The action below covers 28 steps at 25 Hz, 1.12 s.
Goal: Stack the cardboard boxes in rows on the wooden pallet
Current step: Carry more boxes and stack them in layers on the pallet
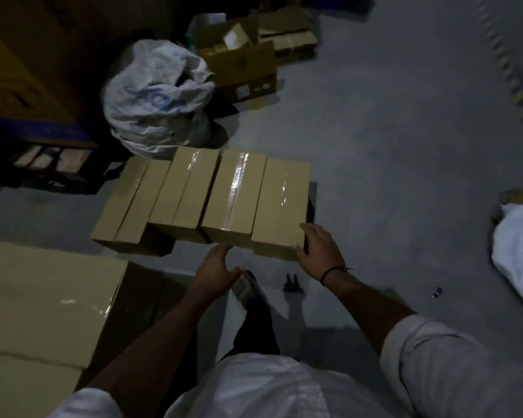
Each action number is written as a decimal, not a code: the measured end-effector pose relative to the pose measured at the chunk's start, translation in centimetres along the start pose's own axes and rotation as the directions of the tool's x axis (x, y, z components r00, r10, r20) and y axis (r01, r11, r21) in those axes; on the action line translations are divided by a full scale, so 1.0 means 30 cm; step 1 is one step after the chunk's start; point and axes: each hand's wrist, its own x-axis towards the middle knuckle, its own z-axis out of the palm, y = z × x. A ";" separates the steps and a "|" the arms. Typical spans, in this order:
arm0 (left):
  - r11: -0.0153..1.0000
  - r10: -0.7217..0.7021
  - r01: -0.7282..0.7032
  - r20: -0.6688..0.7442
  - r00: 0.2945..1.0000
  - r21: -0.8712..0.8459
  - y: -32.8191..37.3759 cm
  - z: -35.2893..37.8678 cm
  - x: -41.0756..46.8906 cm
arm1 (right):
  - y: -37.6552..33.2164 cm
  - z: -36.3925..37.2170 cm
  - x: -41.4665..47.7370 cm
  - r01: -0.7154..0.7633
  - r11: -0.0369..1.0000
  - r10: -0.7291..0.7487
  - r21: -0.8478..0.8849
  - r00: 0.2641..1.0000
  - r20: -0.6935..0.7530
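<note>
Several long taped cardboard boxes [234,194] lie side by side in one row in the dim middle of the view. What they rest on is lost in shadow, so I cannot make out a wooden pallet under them. My right hand [314,251] rests on the near right corner of the rightmost box [281,206], thumb on the front face and fingers along its right side. My left hand [218,267] hovers with fingers spread and relaxed just in front of the row, holding nothing. The leftmost box [127,206] sits lower than the others.
A big cardboard box [43,297] stands at my lower left. A white sack [157,98] and open cartons [239,64] sit behind the row, and another white sack [517,257] lies at the right. Large boxes [27,70] stand far left. Grey floor [390,176] stretches right.
</note>
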 end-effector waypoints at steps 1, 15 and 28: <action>1.000 0.012 -0.012 0.032 0.999 0.000 0.006 -0.003 0.085 | 0.014 -0.003 0.052 -0.008 1.000 0.008 0.001 1.000 -0.006; 1.000 -0.010 0.014 0.262 0.965 -0.013 0.038 -0.112 0.819 | 0.022 0.022 0.691 -0.230 0.968 0.229 0.104 0.973 0.021; 0.965 -0.253 0.262 0.251 0.934 -0.002 0.049 0.280 1.291 | 0.546 0.370 1.249 -0.398 0.915 0.384 0.063 0.908 0.168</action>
